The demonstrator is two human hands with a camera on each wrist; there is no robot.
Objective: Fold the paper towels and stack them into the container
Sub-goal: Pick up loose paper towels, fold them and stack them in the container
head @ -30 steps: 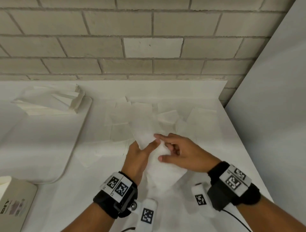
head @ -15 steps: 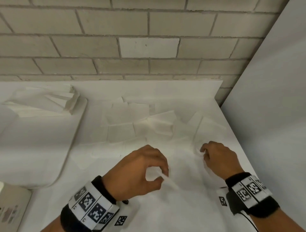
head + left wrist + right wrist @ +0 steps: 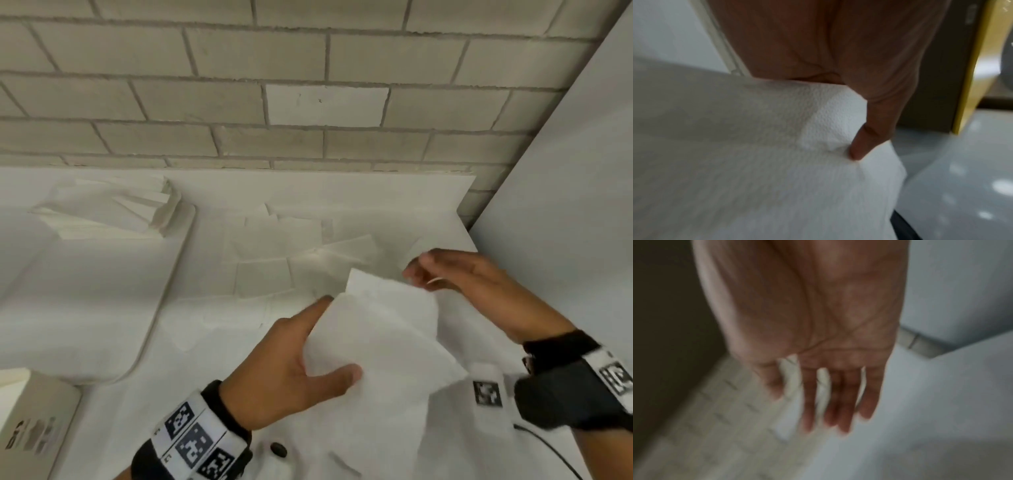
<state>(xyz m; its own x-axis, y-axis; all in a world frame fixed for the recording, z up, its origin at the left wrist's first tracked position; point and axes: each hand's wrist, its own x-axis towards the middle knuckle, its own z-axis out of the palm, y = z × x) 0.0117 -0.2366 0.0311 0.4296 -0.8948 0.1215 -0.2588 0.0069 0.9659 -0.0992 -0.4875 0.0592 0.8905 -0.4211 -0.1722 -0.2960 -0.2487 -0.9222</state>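
Observation:
My left hand (image 3: 320, 342) holds a white paper towel (image 3: 383, 346) above the table, thumb on its near side and fingers behind it. In the left wrist view the thumb (image 3: 861, 142) presses into the embossed towel (image 3: 777, 170). My right hand (image 3: 442, 274) hovers at the towel's far right corner. The blurred right wrist view shows that right hand (image 3: 838, 410) with straight fingers and nothing in it. The white container (image 3: 178, 260) lies at the left, with a stack of folded towels (image 3: 113, 214) at its far end.
Several loose white paper towels (image 3: 274, 246) lie spread on the white table between the container and the grey panel (image 3: 565, 205) on the right. A brick wall (image 3: 274, 102) closes off the back. A pale box (image 3: 34, 431) sits at the near left corner.
Half a second ago both hands pinched the sheet low and apart. Now the left hand has raised the towel, and the right hand has let go and risen to its far corner.

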